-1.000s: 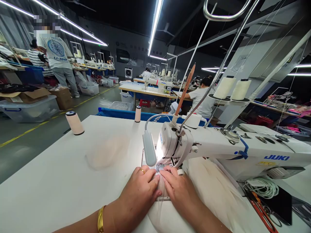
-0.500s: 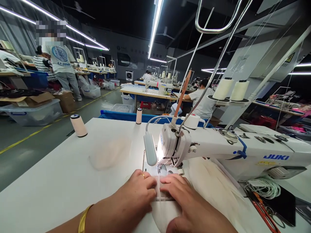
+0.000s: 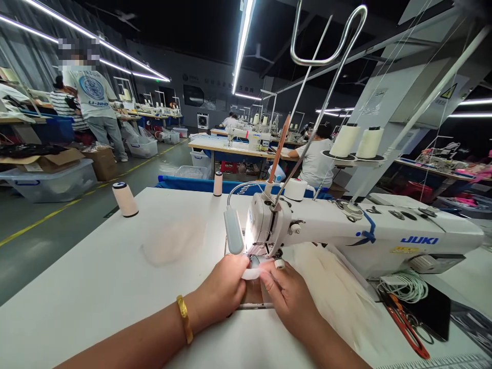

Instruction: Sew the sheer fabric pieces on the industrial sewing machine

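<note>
My left hand and right hand pinch a small white piece, fingers closed on its edge, right at the needle of the machine. I judge the seam barely begun; most of the cloth lies unsewn to the right. Scissors lie beyond; a spool stands far left on the table.

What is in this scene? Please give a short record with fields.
place: sewing workshop
left hand: pinches the white cloth at the needle
right hand: fingers on the same cloth
machine: white, lamp lit
table: white, two spools at the far edge
scissors: red, right of the machine
others: people at tables behind
</note>
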`<state>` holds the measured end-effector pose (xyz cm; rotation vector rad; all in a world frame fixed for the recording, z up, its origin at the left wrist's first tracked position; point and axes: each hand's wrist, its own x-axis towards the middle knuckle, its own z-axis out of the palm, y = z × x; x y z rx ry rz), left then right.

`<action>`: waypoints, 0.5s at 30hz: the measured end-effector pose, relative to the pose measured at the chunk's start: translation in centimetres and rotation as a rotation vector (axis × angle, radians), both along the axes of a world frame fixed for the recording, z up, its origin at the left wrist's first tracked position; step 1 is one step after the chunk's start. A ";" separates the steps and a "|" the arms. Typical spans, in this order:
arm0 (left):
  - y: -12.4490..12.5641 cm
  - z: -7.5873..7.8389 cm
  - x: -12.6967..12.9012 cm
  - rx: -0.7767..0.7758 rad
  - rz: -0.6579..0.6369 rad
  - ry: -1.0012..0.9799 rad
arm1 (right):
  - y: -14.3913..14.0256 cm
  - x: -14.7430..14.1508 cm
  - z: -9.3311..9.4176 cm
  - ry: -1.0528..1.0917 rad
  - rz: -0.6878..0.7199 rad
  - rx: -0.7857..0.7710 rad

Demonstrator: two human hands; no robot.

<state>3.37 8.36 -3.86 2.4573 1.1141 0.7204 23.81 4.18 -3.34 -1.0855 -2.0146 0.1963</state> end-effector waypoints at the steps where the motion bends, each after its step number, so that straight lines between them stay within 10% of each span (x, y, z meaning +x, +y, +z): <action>1: 0.2 0.2 0.0 -0.026 0.020 -0.014 | 0.1 -0.2 -0.1 0.029 -0.024 0.014; 15: 1.0 0.6 0.1 -0.046 -0.001 -0.123 | 0.4 -0.5 -0.5 0.162 -0.084 0.023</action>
